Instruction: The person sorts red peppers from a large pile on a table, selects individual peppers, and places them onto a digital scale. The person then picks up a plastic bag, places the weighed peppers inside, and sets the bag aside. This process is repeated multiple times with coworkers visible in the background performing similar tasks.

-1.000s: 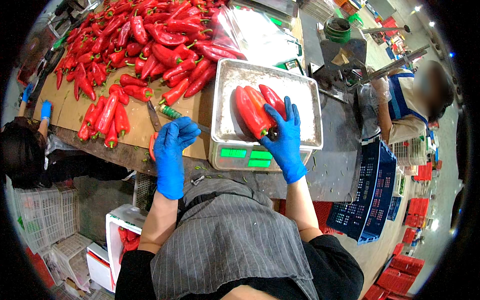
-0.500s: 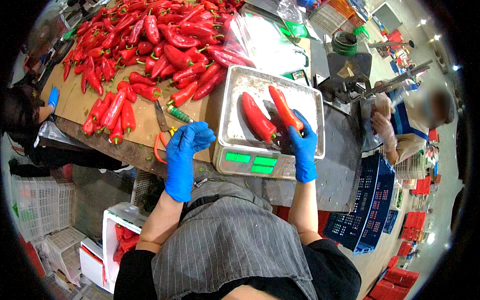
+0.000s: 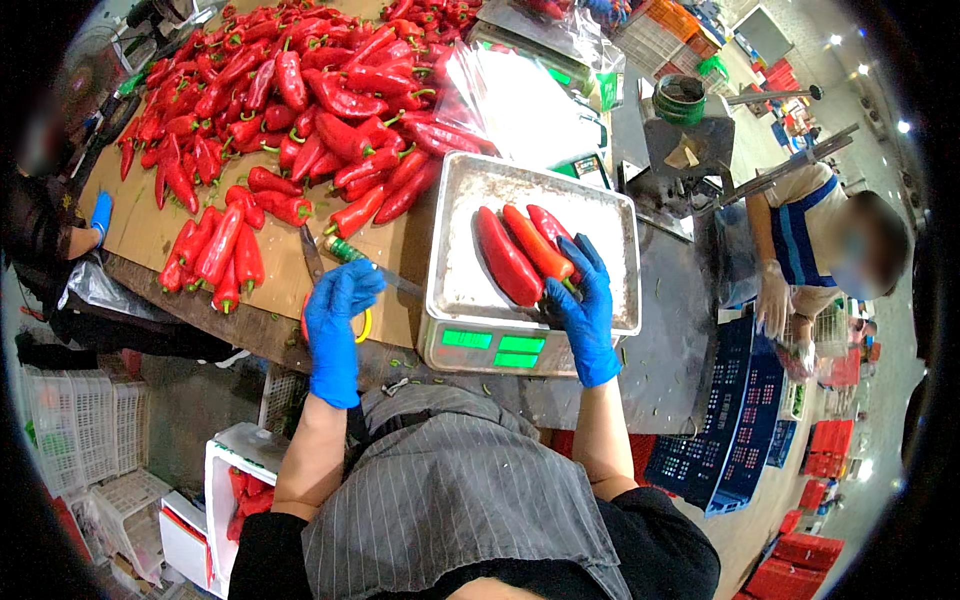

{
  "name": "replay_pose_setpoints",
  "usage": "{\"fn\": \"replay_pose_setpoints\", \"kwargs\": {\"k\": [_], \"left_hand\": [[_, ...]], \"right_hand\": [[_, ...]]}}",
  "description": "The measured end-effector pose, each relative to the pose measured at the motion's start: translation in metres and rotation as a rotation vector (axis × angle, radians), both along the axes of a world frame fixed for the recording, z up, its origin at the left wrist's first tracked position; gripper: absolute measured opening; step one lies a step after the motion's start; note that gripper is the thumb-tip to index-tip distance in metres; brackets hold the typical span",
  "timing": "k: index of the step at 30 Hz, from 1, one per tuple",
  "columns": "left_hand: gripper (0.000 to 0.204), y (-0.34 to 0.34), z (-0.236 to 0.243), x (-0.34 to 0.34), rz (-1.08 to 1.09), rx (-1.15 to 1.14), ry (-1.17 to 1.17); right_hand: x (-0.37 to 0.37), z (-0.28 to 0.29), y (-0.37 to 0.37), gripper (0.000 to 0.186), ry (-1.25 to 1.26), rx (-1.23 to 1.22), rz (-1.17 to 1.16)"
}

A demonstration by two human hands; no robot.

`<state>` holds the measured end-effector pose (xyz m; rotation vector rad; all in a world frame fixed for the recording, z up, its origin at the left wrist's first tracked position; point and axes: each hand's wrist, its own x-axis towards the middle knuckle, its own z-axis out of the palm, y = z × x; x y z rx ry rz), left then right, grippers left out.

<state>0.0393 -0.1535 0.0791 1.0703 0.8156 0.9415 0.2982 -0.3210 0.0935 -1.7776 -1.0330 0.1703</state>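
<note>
Peppers on the scale: three in a row on the metal tray point(image 3: 465, 195) of the scale point(image 3: 430, 350): left pepper point(image 3: 505, 255), middle pepper point(image 3: 536, 243), right pepper point(image 3: 546, 226).
Direction: from the right hand point(image 3: 580, 310), the nearer, the row lies toward ten to eleven o'clock; from the left hand point(image 3: 340, 312), well apart, toward two o'clock.
Long axes: roughly eleven to five o'clock, lower ends toward the wearer.
Right hand: thumb and fingers apart around the middle pepper's stem end, fingers overlapping the right pepper; firmness of grip cannot be told.
Left hand: fingers bunched, half-curled; nothing seen held, palm hidden; scissors point(image 3: 367, 325) partly behind it.
Appearance: glossy, smooth, tapering; left pepper deep red and broad, middle pepper more orange, with green at its stem end.
Pepper pile point(image 3: 300, 85): toward ten o'clock of the tray.
</note>
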Motion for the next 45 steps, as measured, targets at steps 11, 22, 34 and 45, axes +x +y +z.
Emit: {"fn": "replay_pose_setpoints", "kwargs": {"k": [11,22,34,45], "left_hand": [[0.018,0.002,-0.096,-0.028,0.15,0.489,0.69],[0.011,0.0,-0.097,-0.026,0.173,0.812,0.821],[0.012,0.001,-0.093,-0.026,0.179,0.8,0.808],[0.012,0.001,-0.1,-0.027,0.192,0.796,0.758]], "right_hand": [[0.102,0.027,0.102,0.053,0.258,-0.004,0.206],[0.209,-0.064,0.247,0.095,-0.341,-0.646,-0.08],[0.229,-0.075,0.238,0.024,-0.44,-0.489,-0.047],[0.248,-0.07,0.221,0.028,-0.161,-0.289,-0.008]]}}
